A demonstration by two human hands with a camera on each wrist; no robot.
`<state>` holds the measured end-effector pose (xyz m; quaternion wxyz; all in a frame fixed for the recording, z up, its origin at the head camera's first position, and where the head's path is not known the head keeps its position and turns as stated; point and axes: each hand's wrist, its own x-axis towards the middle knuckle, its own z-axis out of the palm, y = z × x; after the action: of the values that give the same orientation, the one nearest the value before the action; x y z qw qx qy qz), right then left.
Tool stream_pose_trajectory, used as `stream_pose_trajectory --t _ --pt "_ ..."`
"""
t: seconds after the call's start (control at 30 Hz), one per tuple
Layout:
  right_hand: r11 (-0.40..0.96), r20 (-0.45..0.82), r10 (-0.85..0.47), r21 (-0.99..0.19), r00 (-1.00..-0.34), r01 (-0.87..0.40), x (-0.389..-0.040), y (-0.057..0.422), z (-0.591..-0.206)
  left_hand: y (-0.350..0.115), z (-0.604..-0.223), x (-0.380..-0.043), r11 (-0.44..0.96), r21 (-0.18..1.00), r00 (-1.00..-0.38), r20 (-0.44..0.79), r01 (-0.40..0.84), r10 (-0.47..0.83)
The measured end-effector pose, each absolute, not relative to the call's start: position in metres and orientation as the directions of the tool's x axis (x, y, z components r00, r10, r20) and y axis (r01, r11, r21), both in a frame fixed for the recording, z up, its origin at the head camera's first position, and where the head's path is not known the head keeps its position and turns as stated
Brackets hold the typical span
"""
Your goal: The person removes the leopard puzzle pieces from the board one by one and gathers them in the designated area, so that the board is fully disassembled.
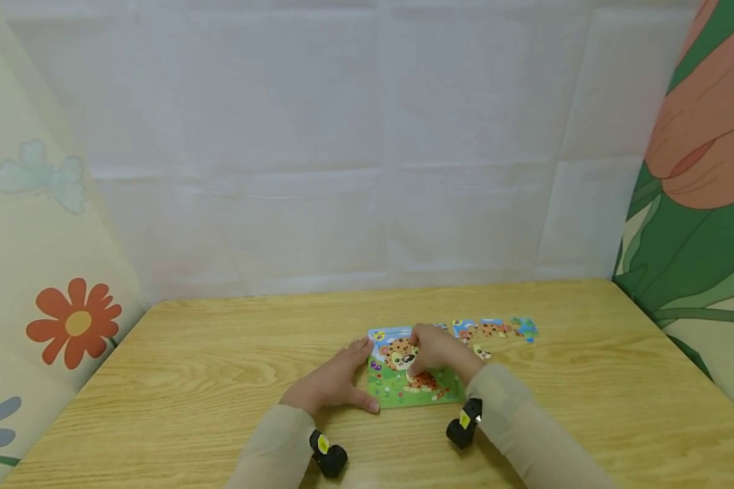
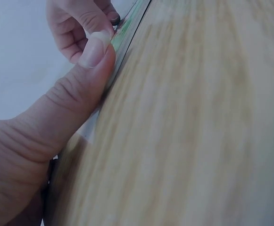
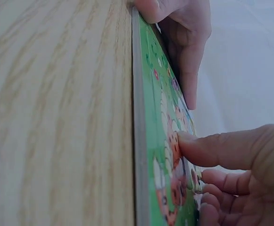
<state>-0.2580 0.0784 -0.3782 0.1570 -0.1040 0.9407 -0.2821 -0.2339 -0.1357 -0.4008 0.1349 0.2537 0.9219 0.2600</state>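
A flat jigsaw puzzle board (image 1: 397, 396) with a spotted leopard on green grass lies on the table. At its left edge rests my left hand (image 1: 330, 380), fingers straight along the side and thumb by the near left corner. My right hand (image 1: 437, 350) is over the upper middle of the picture, hiding part of it. In the right wrist view its thumb (image 3: 217, 149) touches the picture and the other fingers curl close to the surface. I cannot tell whether a puzzle piece is pinched there.
Right of the board lie joined puzzle pieces (image 1: 486, 329) with leopard spots and blue sky. Below them is a loose piece (image 1: 482, 352), partly behind the right wrist. The wooden table (image 1: 220, 353) meets a white cloth (image 1: 293, 149) at the back, with flower-printed panels at both sides.
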Motion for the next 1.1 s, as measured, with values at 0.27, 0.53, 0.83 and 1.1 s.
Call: stream_pose_trajectory --t 0.27,0.53,0.83,1.1 --pt "0.766 -0.208 -0.281 -0.637 -0.937 -0.088 -0.255 0.080 -0.381 -0.135 -0.401 -0.233 0.736 0.549 -0.836 -0.115 0.397 0.536" --pt "0.718 -0.168 -0.252 -0.693 -0.953 -0.068 -0.247 0.079 -0.382 -0.135 -0.400 -0.232 0.729 0.549 -0.833 -0.100 0.409 0.544" --pt "0.637 -0.102 -0.267 -0.765 -0.958 -0.096 -0.239 0.080 -0.388 -0.136 -0.401 -0.234 0.726 0.548 -0.831 -0.096 0.416 0.548" --pt "0.553 -0.044 -0.216 -0.829 -0.976 -0.085 -0.240 0.083 -0.400 -0.136 -0.400 -0.233 0.730 0.552 -0.835 -0.103 0.404 0.540"
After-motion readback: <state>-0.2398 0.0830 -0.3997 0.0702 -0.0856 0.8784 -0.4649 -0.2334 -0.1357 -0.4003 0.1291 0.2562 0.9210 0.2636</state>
